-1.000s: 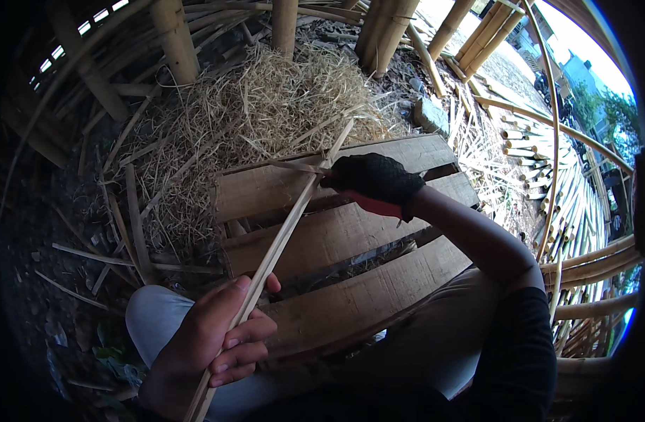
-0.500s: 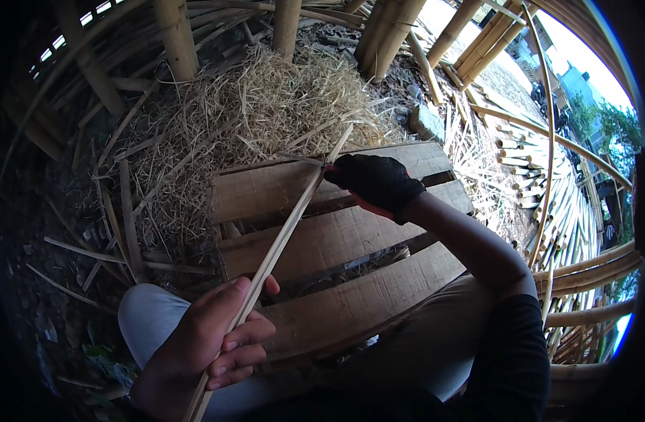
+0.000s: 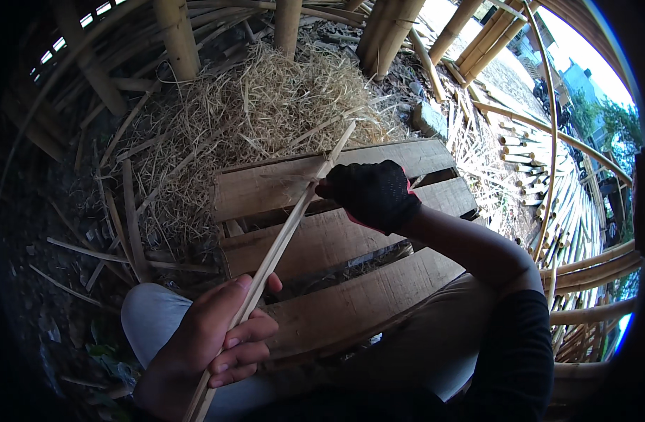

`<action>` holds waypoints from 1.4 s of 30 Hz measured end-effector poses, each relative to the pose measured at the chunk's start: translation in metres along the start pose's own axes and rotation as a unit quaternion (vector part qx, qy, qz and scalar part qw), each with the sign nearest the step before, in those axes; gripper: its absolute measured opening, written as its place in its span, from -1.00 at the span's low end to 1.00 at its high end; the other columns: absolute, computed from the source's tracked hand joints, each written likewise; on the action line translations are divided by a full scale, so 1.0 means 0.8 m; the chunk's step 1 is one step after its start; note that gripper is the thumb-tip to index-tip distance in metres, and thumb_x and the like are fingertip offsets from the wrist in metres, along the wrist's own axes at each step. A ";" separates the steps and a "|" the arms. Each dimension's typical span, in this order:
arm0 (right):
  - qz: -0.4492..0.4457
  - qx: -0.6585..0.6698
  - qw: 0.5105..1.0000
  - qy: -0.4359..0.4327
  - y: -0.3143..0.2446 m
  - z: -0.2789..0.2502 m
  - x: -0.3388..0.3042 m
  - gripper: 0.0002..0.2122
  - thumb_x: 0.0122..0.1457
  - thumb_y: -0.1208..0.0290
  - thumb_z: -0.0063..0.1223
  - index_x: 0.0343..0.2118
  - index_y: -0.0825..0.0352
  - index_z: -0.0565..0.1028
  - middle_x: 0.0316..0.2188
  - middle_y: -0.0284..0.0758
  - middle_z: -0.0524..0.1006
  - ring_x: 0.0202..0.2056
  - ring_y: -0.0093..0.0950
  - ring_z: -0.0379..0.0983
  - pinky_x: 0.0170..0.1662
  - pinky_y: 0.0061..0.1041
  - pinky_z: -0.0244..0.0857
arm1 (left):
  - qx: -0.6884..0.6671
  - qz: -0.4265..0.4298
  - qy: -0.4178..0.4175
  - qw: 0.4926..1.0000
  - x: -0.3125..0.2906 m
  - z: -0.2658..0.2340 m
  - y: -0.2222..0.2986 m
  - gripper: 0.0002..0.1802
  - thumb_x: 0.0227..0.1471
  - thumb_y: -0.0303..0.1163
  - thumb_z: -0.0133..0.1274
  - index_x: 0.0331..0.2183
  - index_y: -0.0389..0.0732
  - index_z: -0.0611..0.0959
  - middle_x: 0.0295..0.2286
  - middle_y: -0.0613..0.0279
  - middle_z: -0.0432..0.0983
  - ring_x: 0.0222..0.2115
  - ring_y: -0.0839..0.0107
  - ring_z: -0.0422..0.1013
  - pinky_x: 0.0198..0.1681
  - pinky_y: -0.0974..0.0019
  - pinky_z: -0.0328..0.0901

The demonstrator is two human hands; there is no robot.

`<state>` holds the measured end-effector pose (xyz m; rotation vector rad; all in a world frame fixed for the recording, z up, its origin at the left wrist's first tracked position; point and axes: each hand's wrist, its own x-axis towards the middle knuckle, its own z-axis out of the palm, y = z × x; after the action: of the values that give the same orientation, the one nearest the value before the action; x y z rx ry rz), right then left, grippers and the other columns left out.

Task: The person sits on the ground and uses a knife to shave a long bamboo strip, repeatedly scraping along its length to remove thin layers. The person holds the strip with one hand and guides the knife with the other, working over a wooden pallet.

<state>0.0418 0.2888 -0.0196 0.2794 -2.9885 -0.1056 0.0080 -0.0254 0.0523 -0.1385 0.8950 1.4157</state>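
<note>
My bare left hand (image 3: 220, 330) is wrapped round a long, pale bamboo strip (image 3: 284, 235). The strip slants from the lower edge up across a low slatted wooden bench, its far tip lying past the front of my other hand. A dark glove with red edging covers my right hand (image 3: 375, 193), closed on a knife whose thin blade (image 3: 287, 177) shows as a blur pointing left across the strip. The knife's handle is hidden inside the glove. Beneath both hands lie the bench's broad planks (image 3: 365, 271), with gaps between them.
A heap of curly shavings (image 3: 266, 105) lies beyond the bench. Bamboo posts (image 3: 287, 28) stand behind it, near a grey stone block (image 3: 429, 119). Many cut bamboo poles (image 3: 569, 204) are stacked at the right. Loose slats (image 3: 132, 218) lie on the ground at the left.
My right hand and the knife have slid a little way down the strip toward me. My left hand keeps its grip in nearly the same place.
</note>
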 end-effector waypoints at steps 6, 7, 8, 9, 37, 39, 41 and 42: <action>0.000 -0.022 0.999 0.029 0.020 0.022 -0.004 -0.81 0.27 0.19 0.02 -0.11 -0.08 0.60 -0.55 -0.51 0.56 -0.50 -0.49 0.57 -0.53 -0.41 0.39 | -0.040 -0.011 -0.025 0.999 0.007 -0.005 -0.004 -0.56 0.37 0.00 -0.38 0.00 -0.14 0.31 -0.73 0.48 0.05 -0.87 0.69 -0.02 -0.90 0.54 0.02; -0.030 -0.040 0.997 0.057 0.011 0.018 -0.010 -0.81 0.28 0.18 0.01 -0.11 -0.07 0.60 -0.56 -0.50 0.56 -0.51 -0.48 0.57 -0.53 -0.40 0.39 | -0.047 -0.015 -0.034 0.998 0.013 -0.010 -0.004 -0.56 0.37 0.01 -0.38 -0.01 -0.14 0.31 -0.73 0.47 0.05 -0.87 0.69 -0.02 -0.91 0.54 0.02; -0.034 -0.046 0.998 0.013 0.015 0.016 -0.013 -0.81 0.30 0.18 -0.04 -0.12 -0.05 0.60 -0.55 -0.48 0.58 -0.53 -0.47 0.57 -0.56 -0.39 0.37 | -0.051 -0.015 -0.036 0.998 0.012 -0.011 -0.004 -0.56 0.37 0.01 -0.38 -0.01 -0.13 0.31 -0.73 0.48 0.05 -0.87 0.69 -0.02 -0.91 0.54 0.02; -0.016 -0.026 0.999 0.036 0.032 0.028 -0.011 -0.84 0.28 0.17 0.01 -0.21 0.00 0.59 -0.57 -0.45 0.56 -0.56 -0.44 0.55 -0.57 -0.39 0.36 | -0.054 -0.016 -0.033 0.998 0.010 -0.008 -0.004 -0.57 0.37 0.01 -0.38 -0.01 -0.13 0.31 -0.73 0.48 0.05 -0.87 0.69 -0.02 -0.91 0.54 0.02; 0.049 -0.018 0.999 0.004 0.045 0.037 -0.005 -0.76 0.33 0.12 -0.07 -0.22 0.08 0.60 -0.43 -0.38 0.61 -0.43 -0.37 0.59 -0.40 -0.38 0.44 | -0.108 -0.015 -0.040 0.993 0.015 -0.012 -0.002 -0.62 0.39 -0.04 -0.44 0.01 -0.10 0.20 -0.73 0.46 0.13 -0.89 0.68 0.06 -0.94 0.56 0.03; 0.016 0.017 0.998 0.050 0.054 0.041 -0.001 -0.78 0.30 0.14 -0.04 -0.17 0.08 0.59 -0.39 -0.39 0.62 -0.40 -0.37 0.60 -0.39 -0.38 0.44 | -0.115 -0.014 -0.055 0.992 0.016 -0.014 -0.002 -0.62 0.39 -0.03 -0.44 0.01 -0.10 0.19 -0.73 0.46 0.13 -0.89 0.68 0.07 -0.94 0.56 0.03; 0.093 0.086 0.992 0.014 0.056 0.047 0.001 -0.81 0.28 0.19 0.00 -0.19 0.09 0.60 -0.40 -0.38 0.61 -0.39 -0.38 0.60 -0.39 -0.37 0.44 | -0.114 -0.015 -0.062 0.991 0.016 -0.015 -0.002 -0.62 0.39 -0.03 -0.45 0.01 -0.09 0.18 -0.73 0.46 0.13 -0.89 0.68 0.07 -0.94 0.56 0.03; 0.128 0.122 0.984 -0.004 0.055 0.049 0.003 -0.83 0.27 0.22 0.02 -0.19 0.09 0.60 -0.40 -0.38 0.61 -0.38 -0.38 0.60 -0.39 -0.37 0.44 | -0.111 -0.016 -0.060 0.992 0.015 -0.015 -0.002 -0.62 0.39 -0.03 -0.45 0.01 -0.09 0.18 -0.73 0.45 0.13 -0.89 0.68 0.07 -0.94 0.57 0.03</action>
<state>0.0261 0.3339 -0.0544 -0.0818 -3.0131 0.2878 0.0030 -0.0232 0.0359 -0.2317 0.6318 1.4760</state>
